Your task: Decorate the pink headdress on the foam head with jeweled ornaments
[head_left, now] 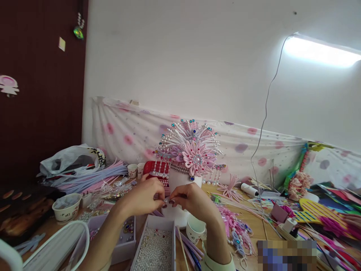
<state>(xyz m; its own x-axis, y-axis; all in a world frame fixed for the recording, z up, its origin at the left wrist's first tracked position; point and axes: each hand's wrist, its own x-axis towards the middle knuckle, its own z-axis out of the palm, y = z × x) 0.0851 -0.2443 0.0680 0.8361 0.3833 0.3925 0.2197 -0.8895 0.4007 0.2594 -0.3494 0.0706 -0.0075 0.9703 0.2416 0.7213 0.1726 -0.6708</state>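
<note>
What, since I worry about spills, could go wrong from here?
Anything small between the left hand and right hand could slip and get lost in the open box of beads. The right forearm, close to the paper cup, might tip it. A raised hand could snag the bead-hung headdress.

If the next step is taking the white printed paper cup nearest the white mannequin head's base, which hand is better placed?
Probably the right hand: the white printed paper cup shows below it, beside the right forearm. The left hand is farther off, nearer the open white rectangular box.
</note>
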